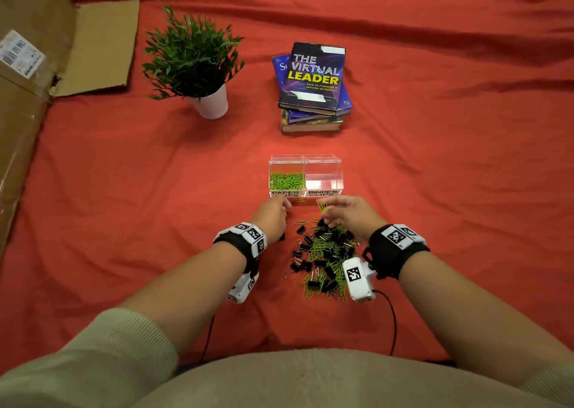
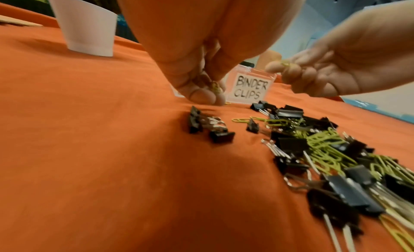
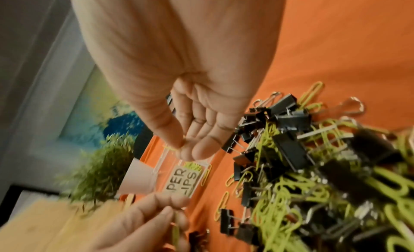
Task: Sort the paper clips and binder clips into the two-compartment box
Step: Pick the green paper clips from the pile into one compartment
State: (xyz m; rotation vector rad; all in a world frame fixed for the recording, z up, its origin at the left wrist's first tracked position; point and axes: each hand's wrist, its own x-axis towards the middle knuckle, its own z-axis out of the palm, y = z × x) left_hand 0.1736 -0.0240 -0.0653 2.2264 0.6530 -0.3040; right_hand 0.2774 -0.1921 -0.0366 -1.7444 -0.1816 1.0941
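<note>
The two-compartment box [image 1: 306, 174] sits at frame centre in the head view, just above both hands, its long axis running left-right w/ the labels facing the person: left half marked PAPER CLIPS already holds a bed of green paper clips [image 1: 287, 180], right half marked BINDER CLIPS looks bare. The mixed pile [image 1: 324, 255] of black binder clips and green paper clips lies below the box, between the wrists, lower centre. Left hand [image 1: 273, 216] is down at the cloth just in front of the paper-clip half, fingertips [image 2: 207, 96] pinched on what looks like a green clip. Right hand [image 1: 348, 213] hangs just above the pile's top edge, in front of the binder half, thumb and forefinger nipping a few green paper clips [image 1: 322, 205]. Judgement: both loads belong in the left half, so the left hand is nearer; the right must cross leftward over the divider, and a short drop would land clips in the wrong side. One stray green clip [image 1: 299, 201] lies against the box front. Upper left: a potted plant [image 1: 194, 62] and cardboard [image 1: 37, 75]; a book stack [image 1: 313, 87] above the box, all well apart on the red cloth [image 1: 466, 159], nothing blocking the approach
</note>
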